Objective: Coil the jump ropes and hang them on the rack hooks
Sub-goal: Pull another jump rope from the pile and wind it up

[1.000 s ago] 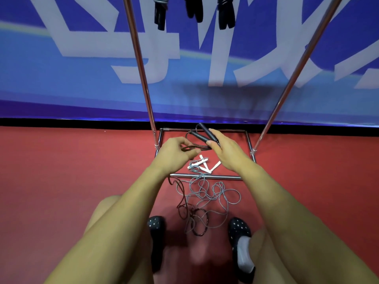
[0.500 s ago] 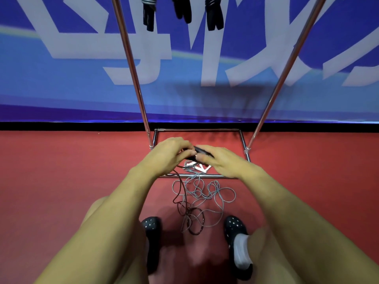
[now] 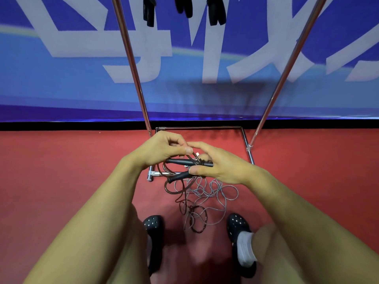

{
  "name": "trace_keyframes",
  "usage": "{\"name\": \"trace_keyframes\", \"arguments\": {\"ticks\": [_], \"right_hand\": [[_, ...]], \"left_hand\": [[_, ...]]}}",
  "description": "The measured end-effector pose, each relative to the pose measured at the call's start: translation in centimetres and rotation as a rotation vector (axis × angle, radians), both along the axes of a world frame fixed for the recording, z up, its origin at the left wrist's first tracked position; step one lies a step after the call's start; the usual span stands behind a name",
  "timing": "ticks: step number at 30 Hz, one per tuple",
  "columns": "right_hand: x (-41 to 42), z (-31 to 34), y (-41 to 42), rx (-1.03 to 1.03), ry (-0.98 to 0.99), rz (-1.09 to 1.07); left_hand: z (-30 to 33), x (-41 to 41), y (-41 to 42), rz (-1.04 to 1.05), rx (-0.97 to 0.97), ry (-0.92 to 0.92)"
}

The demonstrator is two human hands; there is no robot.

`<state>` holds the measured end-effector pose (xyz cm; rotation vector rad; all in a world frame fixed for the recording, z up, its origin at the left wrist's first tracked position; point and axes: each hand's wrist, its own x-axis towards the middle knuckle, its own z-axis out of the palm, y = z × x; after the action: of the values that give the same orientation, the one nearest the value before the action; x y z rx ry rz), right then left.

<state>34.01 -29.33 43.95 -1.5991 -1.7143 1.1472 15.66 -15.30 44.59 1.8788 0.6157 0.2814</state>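
Dark jump rope [image 3: 185, 193]: both black handles [image 3: 189, 162] are held side by side, roughly level, just above the near rail of the rack base [image 3: 249, 158], at about frame centre. Right hand [image 3: 217, 165] comes in from 4 o'clock; its thumb presses against the lower handle and its fingers are curled over the upper one, so both handles sit pinched in that hand, with the cord ends pointing toward 9 o'clock. Left hand [image 3: 162, 149] comes in from 8 o'clock; thumb and forefinger are closed together on a loop of the dark cord just above the handles, the other fingers curled. Fingertips of the two hands nearly meet; whether they touch, cannot tell. From the handles the dark cord drops toward 6 o'clock in loose loops and ends in a small tangle on the red floor [image 3: 61, 181] between the two black shoes [image 3: 154, 224]. A grey jump rope [image 3: 215, 190] lies uncoiled on the floor, overlapping the dark one, spreading toward 4 o'clock of the hands; its handles are hidden behind the hands. Two chrome uprights [image 3: 131, 64] rise from the base toward 11 and 1 o'clock. At 12 o'clock, at the top edge, three bunches of black handles [image 3: 214, 11] hang down between the uprights; their hooks are out of frame. Behind the rack, a blue banner [image 3: 61, 83] with large white characters.
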Motion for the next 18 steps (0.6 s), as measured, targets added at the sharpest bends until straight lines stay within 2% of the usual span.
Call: {"name": "trace_keyframes", "arguments": {"ticks": [4, 8, 10, 13, 15, 18], "right_hand": [[-0.3, 0.9, -0.6, 0.049, 0.163, 0.000], [-0.1, 1.2, -0.9, 0.107, 0.303, -0.018], [-0.2, 1.4, -1.0, 0.176, 0.327, -0.073], [-0.2, 1.5, -0.5, 0.263, 0.470, -0.256], [0.0, 1.2, 0.0, 0.304, 0.515, -0.392], [0.7, 0.8, 0.5, 0.309, 0.490, -0.528]], "left_hand": [[0.4, -0.2, -0.2, -0.067, -0.158, 0.019], [0.4, -0.2, 0.0, -0.046, -0.365, -0.060], [0.4, 0.3, -0.3, 0.006, -0.429, -0.127], [0.2, 1.3, -0.9, 0.084, -0.499, -0.236], [0.0, 1.9, -1.5, 0.055, -0.495, -0.274], [-0.2, 2.8, -2.8, 0.100, -0.304, -0.197]]}}
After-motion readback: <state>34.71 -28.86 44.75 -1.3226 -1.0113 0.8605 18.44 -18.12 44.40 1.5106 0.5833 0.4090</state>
